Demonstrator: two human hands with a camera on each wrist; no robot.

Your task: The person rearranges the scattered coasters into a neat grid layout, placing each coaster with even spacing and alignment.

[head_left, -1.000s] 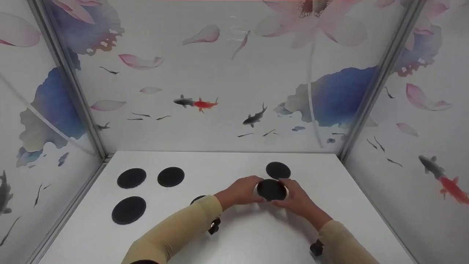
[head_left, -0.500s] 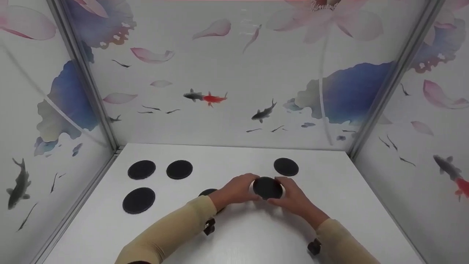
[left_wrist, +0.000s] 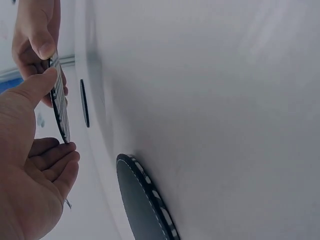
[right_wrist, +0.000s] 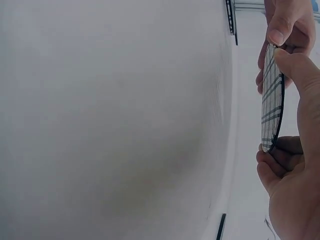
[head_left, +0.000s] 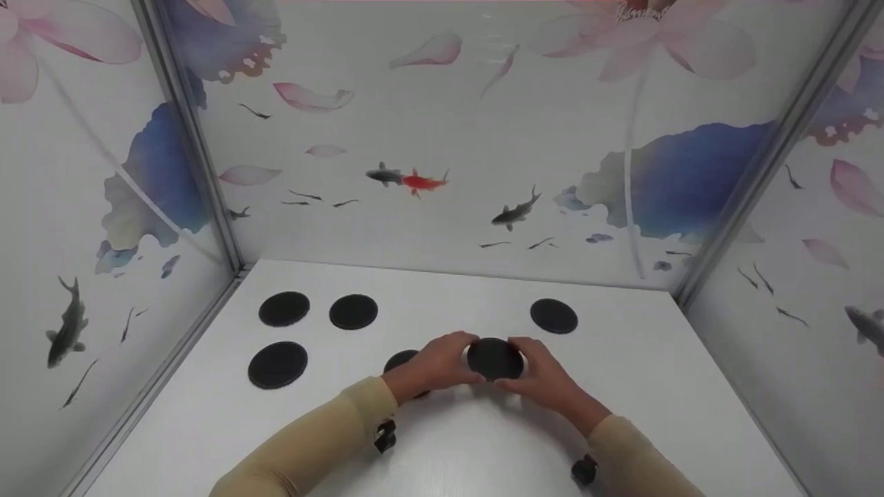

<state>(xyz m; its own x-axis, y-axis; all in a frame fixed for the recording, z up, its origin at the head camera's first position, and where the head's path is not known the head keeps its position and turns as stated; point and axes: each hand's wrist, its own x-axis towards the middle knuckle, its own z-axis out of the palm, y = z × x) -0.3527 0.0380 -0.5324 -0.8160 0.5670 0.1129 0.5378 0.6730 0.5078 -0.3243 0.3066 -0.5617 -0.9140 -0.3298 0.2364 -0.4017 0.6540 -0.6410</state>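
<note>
Both hands hold one round coaster (head_left: 495, 359) above the white table, its black face up and its plaid underside (right_wrist: 271, 100) showing in the right wrist view. My left hand (head_left: 440, 362) grips the coaster's left edge between thumb and fingers. From the right, my right hand (head_left: 549, 378) pinches the opposite edge, so the two thumbs come close together at the near rim. Under the left wrist lies another black coaster (head_left: 400, 359), partly covered; the left wrist view shows a coaster with a stitched rim (left_wrist: 142, 200) on the table.
Several more black coasters lie flat: one at the back left (head_left: 284, 308), one beside it (head_left: 353, 312), one nearer the front (head_left: 277, 364) and one at the back right (head_left: 554, 315). Printed panels (head_left: 442, 228) wall the table (head_left: 456, 449) at the back and sides.
The head view has turned, sliding the scene rightward. Relative to the table, both hands and the held coaster have shifted left, away from the back right coaster. The grip looks the same.
</note>
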